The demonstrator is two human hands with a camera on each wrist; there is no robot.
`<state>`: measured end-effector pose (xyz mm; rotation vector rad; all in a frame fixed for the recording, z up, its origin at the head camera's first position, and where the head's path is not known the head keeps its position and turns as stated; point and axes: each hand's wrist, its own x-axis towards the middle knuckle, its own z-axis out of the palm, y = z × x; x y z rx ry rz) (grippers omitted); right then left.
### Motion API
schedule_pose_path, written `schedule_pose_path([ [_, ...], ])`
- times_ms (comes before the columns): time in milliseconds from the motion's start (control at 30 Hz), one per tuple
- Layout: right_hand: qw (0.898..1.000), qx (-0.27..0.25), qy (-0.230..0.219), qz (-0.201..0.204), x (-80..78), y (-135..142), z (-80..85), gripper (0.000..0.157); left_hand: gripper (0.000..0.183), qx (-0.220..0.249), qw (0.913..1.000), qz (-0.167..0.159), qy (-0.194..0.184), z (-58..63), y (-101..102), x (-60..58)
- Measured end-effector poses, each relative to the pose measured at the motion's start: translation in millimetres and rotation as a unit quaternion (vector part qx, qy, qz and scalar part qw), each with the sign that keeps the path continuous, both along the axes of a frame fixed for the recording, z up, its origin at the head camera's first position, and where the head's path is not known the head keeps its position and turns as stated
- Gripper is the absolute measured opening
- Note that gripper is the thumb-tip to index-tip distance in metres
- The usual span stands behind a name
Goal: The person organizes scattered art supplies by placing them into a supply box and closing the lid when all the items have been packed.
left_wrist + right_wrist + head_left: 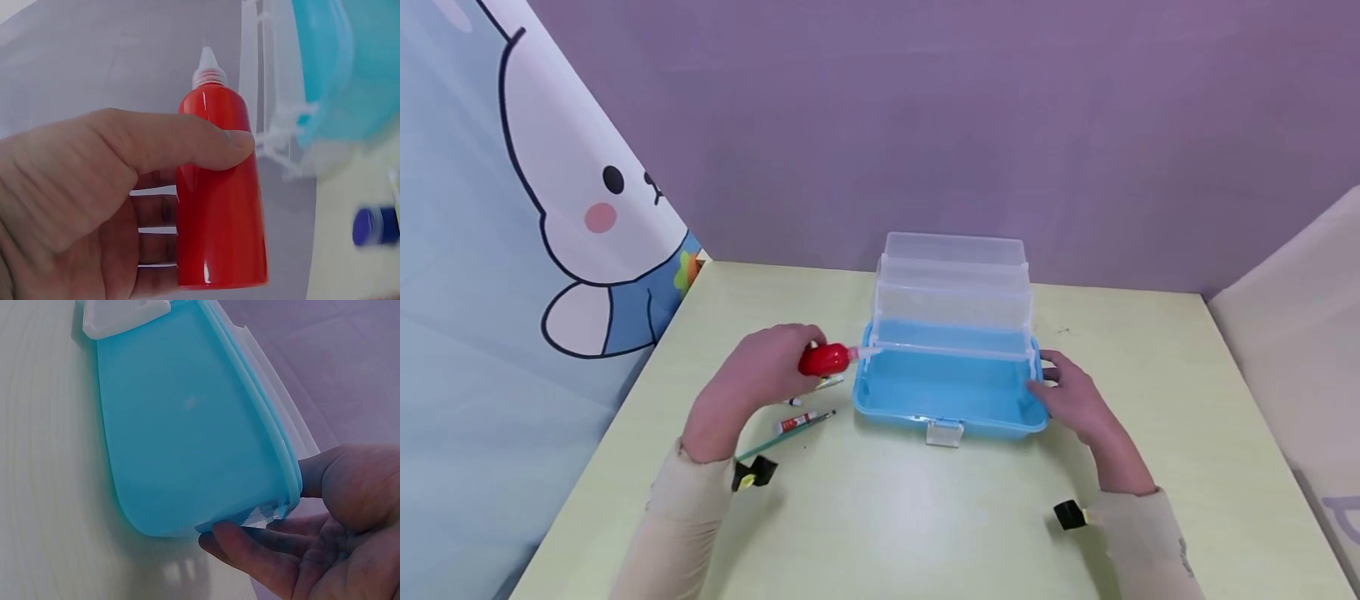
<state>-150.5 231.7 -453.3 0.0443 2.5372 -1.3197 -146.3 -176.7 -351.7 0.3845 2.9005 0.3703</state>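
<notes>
In the head view my left hand [756,371] holds a red squeeze bottle [824,360] with a white pointed nozzle. The nozzle points right, over the left rim of a blue plastic box [891,418]. Seen from the left wrist, the thumb lies across the bottle [219,219] and the other fingers are partly hidden behind it. The box's clear tiered lid [955,287] stands raised at the back. My right hand [1078,400] grips the right end of the box. In the right wrist view its thumb goes over the rim and its fingers are outside, against the end wall.
Left of the box lie a small red-and-white tube [795,422], a thin green brush [786,439] and other small items partly under my left hand. A clear latch [944,433] hangs on the box front. A purple cloth wall [970,125] rises behind the table [910,517].
</notes>
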Motion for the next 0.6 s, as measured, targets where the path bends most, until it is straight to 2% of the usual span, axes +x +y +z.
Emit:
schedule_pose_path([
  [267,1.0,0.013,0.003,0.002,-0.8,-0.2,3.1,0.059,0.06,-0.017,0.9968,-0.07,0.034,6.2,52.0,-20.9],
  [433,1.0,0.016,0.007,0.005,-1.4,2.8,2.1,0.059,0.064,-0.033,0.9939,-0.103,0.023,5.8,81.7,-29.8],
  [600,1.0,0.016,0.01,0.004,-1.0,5.8,2.1,0.058,0.061,-0.033,0.9904,-0.133,0.015,3.3,109.3,-32.7],
])
